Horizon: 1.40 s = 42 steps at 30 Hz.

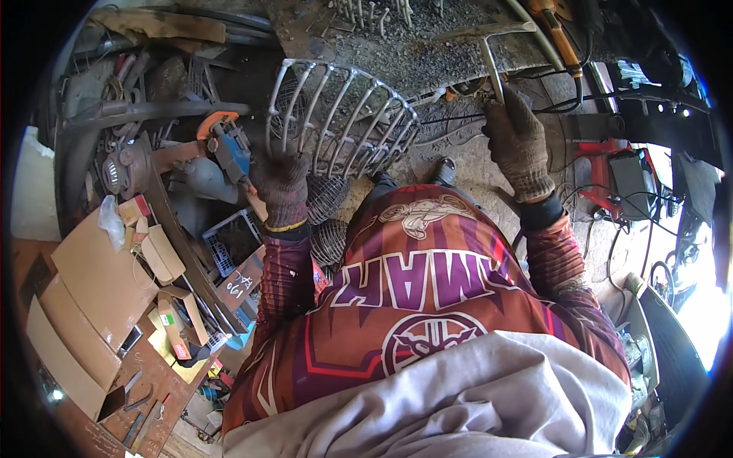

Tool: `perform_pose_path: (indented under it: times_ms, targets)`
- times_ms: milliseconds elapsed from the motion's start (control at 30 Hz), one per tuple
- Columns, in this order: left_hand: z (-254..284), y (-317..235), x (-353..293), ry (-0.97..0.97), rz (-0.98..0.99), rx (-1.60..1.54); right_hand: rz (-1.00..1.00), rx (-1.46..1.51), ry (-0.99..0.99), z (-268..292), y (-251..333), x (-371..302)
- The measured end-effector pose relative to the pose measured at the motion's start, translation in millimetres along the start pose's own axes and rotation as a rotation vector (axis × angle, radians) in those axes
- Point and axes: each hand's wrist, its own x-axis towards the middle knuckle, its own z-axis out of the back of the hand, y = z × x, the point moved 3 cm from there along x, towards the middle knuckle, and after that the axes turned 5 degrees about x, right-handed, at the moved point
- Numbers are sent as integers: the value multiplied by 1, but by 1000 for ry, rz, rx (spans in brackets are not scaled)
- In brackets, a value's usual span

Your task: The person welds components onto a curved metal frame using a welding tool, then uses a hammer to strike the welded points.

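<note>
My left hand, in a worn knit glove, is closed round the left end of a welded basket-shaped grate of curved steel rods. The grate is tilted up, its far side over the dark grit-covered bench. My gloved right hand grips the handle of a chipping hammer. Its long narrow head lies crosswise, above the bench and to the right of the grate, apart from it. The left fingers are partly blurred.
Several short metal pieces stand at the bench's far edge. A blue angle grinder with an orange guard lies at left, by cardboard boxes. More rod baskets sit below my left hand. Cables and a red-framed machine are at right.
</note>
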Motion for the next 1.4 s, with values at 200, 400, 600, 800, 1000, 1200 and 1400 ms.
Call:
perform_pose_path:
  times_ms: [200,400,600,800,1000,1200,1400]
  targets:
    - [-46,-36,-5,-229,-347,879,74,-124,28,-10,20,17]
    - [-56,-63,-12,-97,-287,848,128,-146,109,-41,61,32]
    - [-67,-74,-8,251,58,-37,597,-720,137,-73,117,76]
    - [-33,-89,1,212,-67,2,576,-920,281,-133,130,113]
    - [-30,-120,5,237,-73,206,472,-1095,363,-205,125,119]
    - [-22,-145,0,112,-608,1000,555,-1000,229,-225,78,130]
    - [-23,-161,10,131,-506,990,417,-973,213,-228,82,111]
